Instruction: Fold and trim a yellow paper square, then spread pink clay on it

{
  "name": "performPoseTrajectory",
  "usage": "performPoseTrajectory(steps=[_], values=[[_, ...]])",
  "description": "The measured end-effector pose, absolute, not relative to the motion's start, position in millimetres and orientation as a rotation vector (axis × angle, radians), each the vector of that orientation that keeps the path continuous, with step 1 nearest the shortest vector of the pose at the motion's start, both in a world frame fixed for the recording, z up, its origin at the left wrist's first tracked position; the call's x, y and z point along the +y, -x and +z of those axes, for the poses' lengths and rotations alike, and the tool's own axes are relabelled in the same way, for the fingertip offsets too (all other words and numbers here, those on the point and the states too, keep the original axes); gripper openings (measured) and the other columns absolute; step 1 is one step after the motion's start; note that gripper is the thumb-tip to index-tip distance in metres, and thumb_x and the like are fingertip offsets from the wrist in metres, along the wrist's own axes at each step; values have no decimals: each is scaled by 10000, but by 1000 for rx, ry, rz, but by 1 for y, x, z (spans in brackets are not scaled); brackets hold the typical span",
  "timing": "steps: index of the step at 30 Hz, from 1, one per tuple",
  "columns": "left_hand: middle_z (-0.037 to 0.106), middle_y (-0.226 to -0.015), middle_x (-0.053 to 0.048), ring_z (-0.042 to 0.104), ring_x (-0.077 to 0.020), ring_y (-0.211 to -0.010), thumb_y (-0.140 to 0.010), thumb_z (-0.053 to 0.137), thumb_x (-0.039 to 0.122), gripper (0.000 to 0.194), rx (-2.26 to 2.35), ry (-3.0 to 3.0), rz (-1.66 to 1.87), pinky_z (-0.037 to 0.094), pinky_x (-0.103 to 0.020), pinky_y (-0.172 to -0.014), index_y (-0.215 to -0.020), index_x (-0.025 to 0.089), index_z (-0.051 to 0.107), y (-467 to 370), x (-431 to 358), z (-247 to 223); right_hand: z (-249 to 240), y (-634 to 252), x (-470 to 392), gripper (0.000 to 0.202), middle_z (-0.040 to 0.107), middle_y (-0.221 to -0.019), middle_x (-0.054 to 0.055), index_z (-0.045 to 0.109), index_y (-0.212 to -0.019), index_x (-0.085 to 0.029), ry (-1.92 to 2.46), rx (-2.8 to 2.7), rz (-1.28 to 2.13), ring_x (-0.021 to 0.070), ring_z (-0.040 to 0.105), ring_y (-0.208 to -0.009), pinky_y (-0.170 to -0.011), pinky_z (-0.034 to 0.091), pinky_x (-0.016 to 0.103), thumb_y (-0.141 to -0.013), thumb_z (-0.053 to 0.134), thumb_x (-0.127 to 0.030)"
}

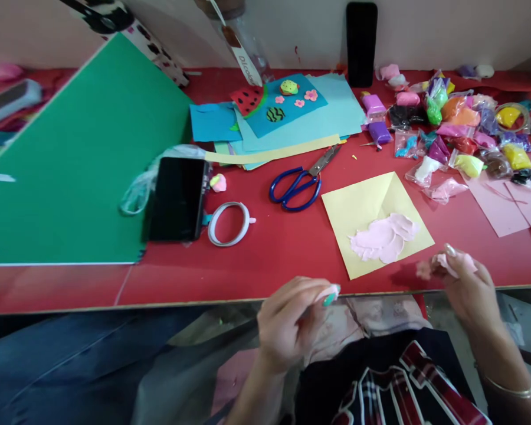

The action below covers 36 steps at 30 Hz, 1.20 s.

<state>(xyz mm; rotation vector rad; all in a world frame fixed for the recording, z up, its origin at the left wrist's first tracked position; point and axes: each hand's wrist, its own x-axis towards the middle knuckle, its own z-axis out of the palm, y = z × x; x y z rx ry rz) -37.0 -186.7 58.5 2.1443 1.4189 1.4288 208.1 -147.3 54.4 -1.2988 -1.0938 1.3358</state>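
A square of pale yellow paper lies near the table's front edge, with pink clay smeared unevenly over its lower part. My left hand is just off the table edge, left of the paper, its fingers pinched round a small piece of pink clay. Right of the paper, my right hand is closed on a lump of pink clay; its fingertips are partly blurred. Scissors with blue handles rest behind and left of the paper.
Many small bags of coloured clay crowd the back right, near pink paper sheets. A tape roll, a black phone and a large green board occupy the left. Blue papers with clay shapes lie behind. Another phone leans against the wall.
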Motion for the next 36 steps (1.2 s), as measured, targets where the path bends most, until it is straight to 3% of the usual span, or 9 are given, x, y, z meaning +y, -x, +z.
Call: performPoseTrajectory(steps=[2, 4, 7, 11, 15, 18, 22, 30, 36], values=[[655, -638, 11, 567, -104, -518, -919, 529, 135, 234, 1496, -2119, 1401, 481, -227, -494, -1099, 182, 671, 44, -184, 53, 49, -215, -146, 224, 743, -920, 71, 656, -1095, -239, 1270, -1109, 1339, 208, 714, -812, -684, 585, 373, -897, 578, -310], [677, -675, -4, 593, -107, -548, -920, 519, 117, 296, 1592, -2160, 1316, 507, -224, -535, -1183, 173, 644, 46, -177, 47, 48, -215, -147, 271, 717, -832, 42, 626, -1168, -258, 1233, -1194, 1394, 186, 688, -717, -618, 565, 351, -905, 570, -291], [739, -835, -52, 692, -136, -727, -918, 539, 126, 237, 1771, -2118, 1280, 582, -253, -694, -1123, 159, 653, 43, -163, 37, 59, -204, -143, 179, 533, -565, -33, 675, -948, -226, 1231, -1299, 1380, 105, 498, -474, -458, 426, 258, -926, 546, -349], [761, -879, -64, 725, -158, -809, -893, 599, 135, 85, 1713, -2209, 1304, 606, -272, -759, -925, 151, 676, 34, -143, 27, 82, -170, -105, 378, 484, -565, -28, 574, -632, -187, 1142, -1593, 1390, 88, 465, -526, -508, 384, 252, -842, 619, -497], [762, -864, -71, 719, -196, -824, -880, 579, 77, 167, 1683, -2590, 1242, 610, -318, -732, -784, 155, 692, 26, -128, 23, 76, -118, -51, 404, 418, -551, -65, 513, -676, -200, 1038, -1518, 1597, 84, 451, -494, -482, 392, 241, -793, 618, -572], [761, -864, -86, 711, -199, -767, -878, 558, 47, 167, 1770, -2748, 1072, 600, -305, -702, -856, 120, 707, 23, -127, 19, 52, -86, -23, 410, 434, -561, -61, 499, -646, -194, 929, -1642, 1536, 84, 447, -564, -561, 393, 241, -781, 629, -559], [749, -1006, -144, 717, -221, -929, -902, 467, 32, 243, 1758, -2758, 865, 581, -306, -847, -1009, 58, 684, 14, -141, 14, 25, -71, -10, 413, 503, -562, -26, 474, -593, -193, 893, -1661, 1638, 91, 446, -569, -576, 360, 262, -812, 582, -526], [541, -1344, -294, 513, -371, -1286, -973, 368, 428, 728, 1763, -2503, 591, 465, -511, -1032, -1486, -46, 162, -5, -167, 15, 23, -73, -7, 362, 436, -542, -36, 525, -608, -178, 968, -1848, 1536, 96, 387, -564, -567, 294, 269, -820, 593, -464], [489, -1394, -300, 462, -375, -1329, -899, 508, 501, 886, 1798, -2454, 562, 440, -477, -1064, -1479, -69, 156, -10, -178, 22, 22, -70, -5, 332, 432, -551, -42, 503, -597, -175, 954, -1879, 1460, 85, 364, -566, -576, 288, 262, -839, 594, -382]])
